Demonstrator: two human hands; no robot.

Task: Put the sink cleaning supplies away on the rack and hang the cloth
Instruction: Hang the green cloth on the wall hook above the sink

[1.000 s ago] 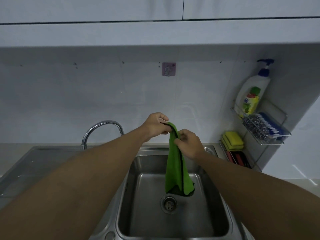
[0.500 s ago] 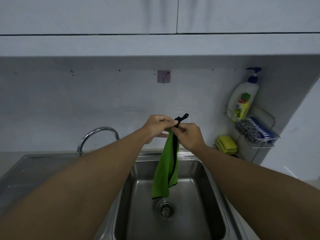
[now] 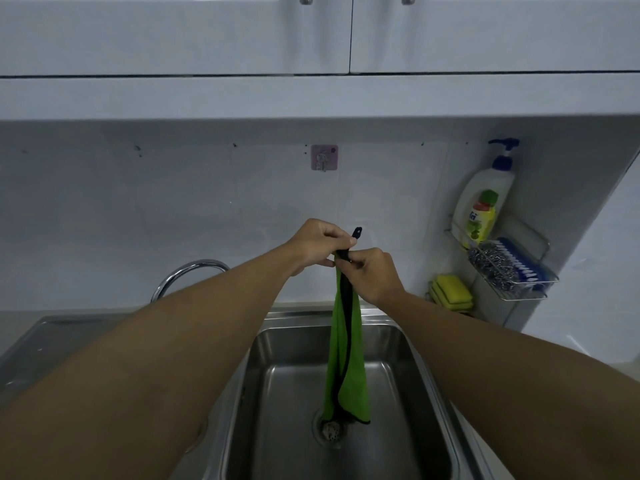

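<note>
A green cloth (image 3: pixel 346 362) with black trim hangs down over the steel sink (image 3: pixel 426 382). My left hand (image 3: pixel 317 244) and my right hand (image 3: pixel 372 275) both pinch its top, where a black hanging loop (image 3: pixel 356 233) sticks up above my fingers. A pink adhesive wall hook (image 3: pixel 324 157) is on the tiled wall above and a little left of my hands, bare. At the right a wire rack (image 3: pixel 519 292) on the side wall holds a white soap pump bottle (image 3: pixel 485 206), a steel scourer (image 3: pixel 493 268) and a blue-backed brush (image 3: pixel 519 261).
Yellow sponges (image 3: pixel 452 292) sit on a lower rack at the sink's back right corner. A curved chrome faucet (image 3: pixel 187 275) rises behind my left forearm. A steel drainboard (image 3: pixel 52 341) lies to the left. White cabinets (image 3: pixel 311 32) overhang the wall.
My hands have shifted up along the cloth to its top corner, and the black loop has come free above my fingers. The view has tilted upward, showing the cabinet doors.
</note>
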